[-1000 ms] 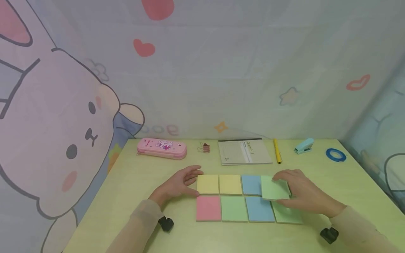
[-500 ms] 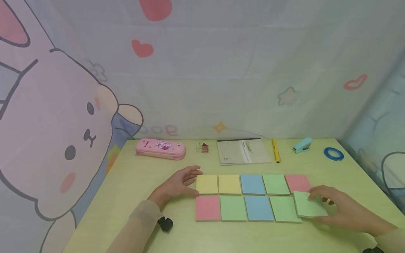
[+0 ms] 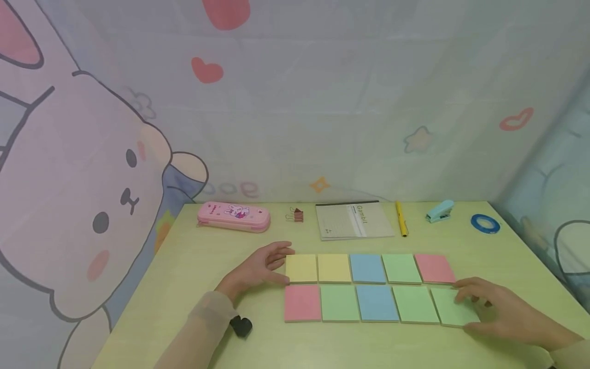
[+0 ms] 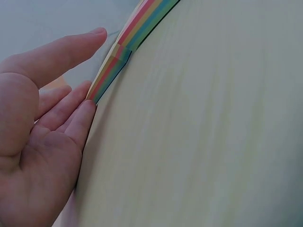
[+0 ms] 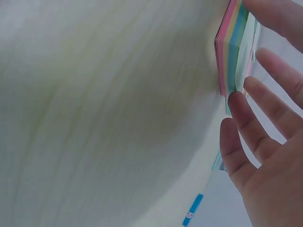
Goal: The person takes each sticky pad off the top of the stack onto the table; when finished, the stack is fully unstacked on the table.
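Note:
Coloured sticky-note pads lie in two rows on the pale green table [image 3: 207,266]. The back row runs yellow [image 3: 301,268], yellow, blue [image 3: 367,268], green, pink [image 3: 434,268]. The front row runs pink [image 3: 302,302], green, blue, green [image 3: 415,304], then a light green pad [image 3: 449,307] at the right end. My right hand [image 3: 479,302] lies flat with its fingertips on that last pad; the right wrist view shows straight fingers [image 5: 246,113] against the pad's layered edge [image 5: 232,52]. My left hand [image 3: 269,265] rests open beside the first yellow pad, fingers [image 4: 71,113] touching its edge [image 4: 111,71].
Along the back edge stand a pink pencil case [image 3: 234,216], a binder clip [image 3: 296,214], a grey notebook [image 3: 354,220], a yellow pen [image 3: 401,219], a blue stapler [image 3: 440,211] and a blue tape roll [image 3: 485,223]. Printed fabric walls close in behind and on both sides.
My right hand carried a light green pad from over the back row to the right end of the front row and laid it flat. The left hand stayed put.

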`<action>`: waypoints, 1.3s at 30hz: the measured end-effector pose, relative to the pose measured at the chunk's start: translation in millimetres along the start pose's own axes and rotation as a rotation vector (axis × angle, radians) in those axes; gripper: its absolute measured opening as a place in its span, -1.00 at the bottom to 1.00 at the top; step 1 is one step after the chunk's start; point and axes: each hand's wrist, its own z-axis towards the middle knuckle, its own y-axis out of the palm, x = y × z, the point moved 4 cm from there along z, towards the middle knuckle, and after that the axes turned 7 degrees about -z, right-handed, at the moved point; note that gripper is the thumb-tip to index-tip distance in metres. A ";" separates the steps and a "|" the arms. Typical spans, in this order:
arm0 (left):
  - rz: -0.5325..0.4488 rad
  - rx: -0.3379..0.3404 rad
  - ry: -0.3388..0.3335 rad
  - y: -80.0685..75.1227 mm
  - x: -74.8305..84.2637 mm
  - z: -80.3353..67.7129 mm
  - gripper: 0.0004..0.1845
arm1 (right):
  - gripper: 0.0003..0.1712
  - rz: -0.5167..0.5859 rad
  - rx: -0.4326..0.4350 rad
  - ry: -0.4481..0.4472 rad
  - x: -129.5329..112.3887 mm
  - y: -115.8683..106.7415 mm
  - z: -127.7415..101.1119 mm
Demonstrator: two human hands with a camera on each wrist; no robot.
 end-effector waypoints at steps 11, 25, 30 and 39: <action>0.003 0.000 0.001 -1.8 -3.2 -0.4 0.06 | -0.39 -0.007 -0.017 0.001 2.3 0.6 4.1; -0.004 -0.004 -0.005 0.3 -2.7 -2.0 0.07 | -0.35 -0.017 0.034 0.006 -0.3 3.4 2.8; -0.009 -0.006 0.003 1.2 -1.1 -2.1 0.06 | -0.37 -0.013 0.026 0.014 0.0 2.9 2.2; -0.008 0.006 -0.006 -1.5 -2.9 -3.0 0.06 | -0.37 -0.018 0.025 0.002 -1.1 1.2 3.7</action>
